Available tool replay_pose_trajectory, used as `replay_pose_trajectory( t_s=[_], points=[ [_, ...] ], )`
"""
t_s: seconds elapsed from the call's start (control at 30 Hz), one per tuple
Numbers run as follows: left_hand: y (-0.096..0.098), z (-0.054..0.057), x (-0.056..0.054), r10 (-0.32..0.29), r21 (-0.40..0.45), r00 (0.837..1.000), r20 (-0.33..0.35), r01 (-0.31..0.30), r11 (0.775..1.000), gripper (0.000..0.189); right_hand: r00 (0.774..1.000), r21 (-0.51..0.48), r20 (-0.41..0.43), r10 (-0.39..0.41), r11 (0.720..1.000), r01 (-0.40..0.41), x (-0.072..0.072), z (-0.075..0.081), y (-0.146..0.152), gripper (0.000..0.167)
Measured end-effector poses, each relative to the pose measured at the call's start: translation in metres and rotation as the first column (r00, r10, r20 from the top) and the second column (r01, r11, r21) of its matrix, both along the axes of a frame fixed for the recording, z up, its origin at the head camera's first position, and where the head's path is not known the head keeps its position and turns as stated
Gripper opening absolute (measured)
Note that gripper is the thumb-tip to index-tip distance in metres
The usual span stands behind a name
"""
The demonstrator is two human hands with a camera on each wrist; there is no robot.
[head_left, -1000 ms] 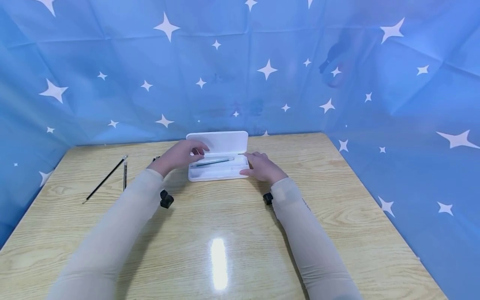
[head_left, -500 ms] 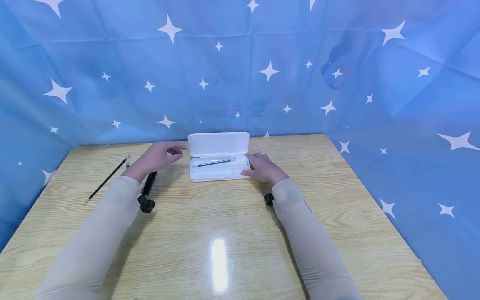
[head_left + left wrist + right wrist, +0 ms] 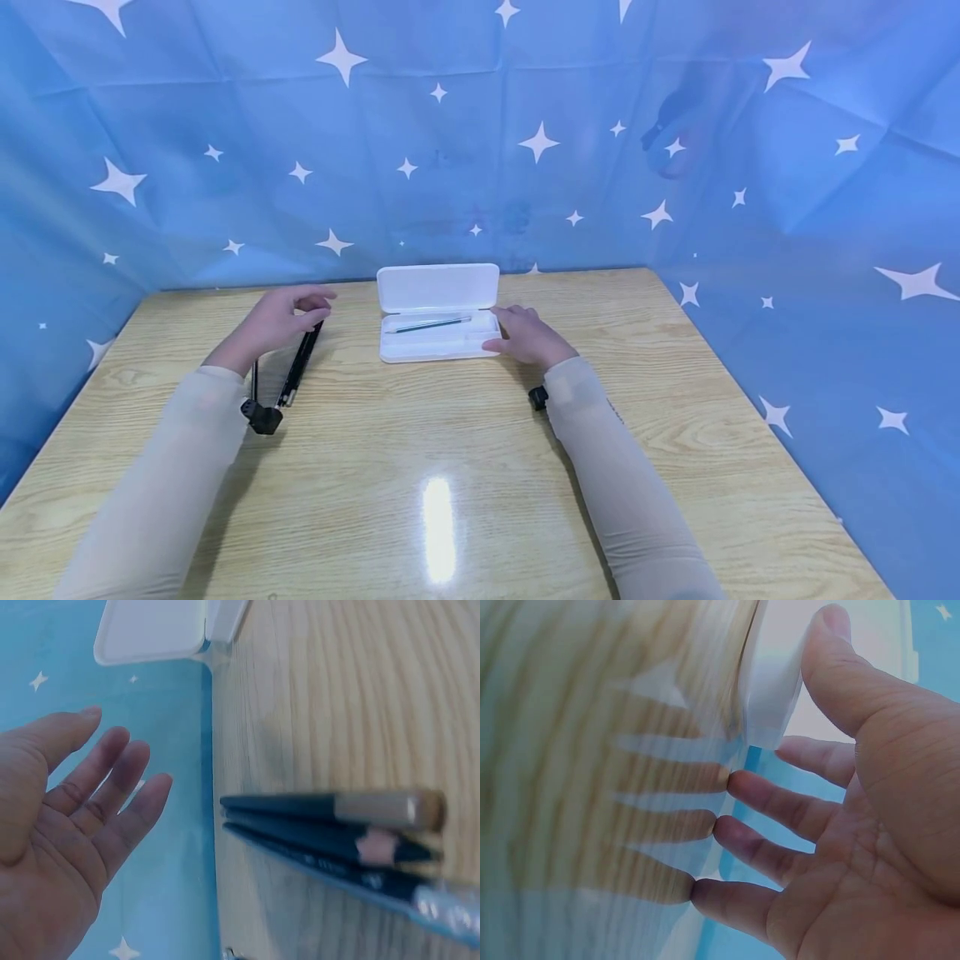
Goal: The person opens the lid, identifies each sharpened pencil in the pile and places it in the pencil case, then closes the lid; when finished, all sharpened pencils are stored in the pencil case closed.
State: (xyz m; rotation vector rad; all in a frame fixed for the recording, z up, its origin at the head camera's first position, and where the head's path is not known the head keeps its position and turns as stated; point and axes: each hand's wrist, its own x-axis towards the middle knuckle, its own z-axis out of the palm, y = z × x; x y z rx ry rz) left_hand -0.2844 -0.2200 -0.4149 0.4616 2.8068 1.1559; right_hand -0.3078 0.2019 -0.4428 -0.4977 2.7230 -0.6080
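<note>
A white pencil case (image 3: 438, 350) stands with its lid raised at the back of the table. A dark pencil (image 3: 427, 326) lies inside it, slanting across the tray. At the case's right end my right hand (image 3: 528, 336) holds the edge, thumb over the rim; in the right wrist view the other fingertips (image 3: 739, 784) touch the tabletop. My left hand (image 3: 281, 321) is bare of any object, its fingers loosely bent, above the table to the left. Several black pencils (image 3: 302, 367) lie close under it, blurred in the left wrist view, where their ends (image 3: 390, 810) differ.
The wooden table (image 3: 465, 433) carries a bright glare near its front. A blue cloth (image 3: 450, 183) with white stars hangs directly behind and along the right side. Another thin dark pencil (image 3: 255, 379) is partly covered by the left wrist camera (image 3: 262, 417).
My left hand has moved left from over the pencil case to above the black pencils, its arm now covering the one at far left. The right hand has stayed at the case.
</note>
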Motion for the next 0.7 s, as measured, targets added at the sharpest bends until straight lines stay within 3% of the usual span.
replay_pose_trajectory(
  t_s=[0.17, 0.7],
  points=[
    [-0.011, 0.000, 0.007, 0.046, 0.067, 0.998, 0.034, -0.048, 0.997, 0.052, 1.000, -0.010, 0.005, 0.006, 1.000, -0.006, -0.001, 0.001, 0.001, 0.075],
    [-0.025, -0.007, 0.024, 0.055, 0.126, 0.991, 0.122, -0.070, 0.990, 0.063, 1.000, -0.012, -0.006, 0.014, 1.000, -0.014, 0.000, 0.001, 0.000, 0.074]
  ],
)
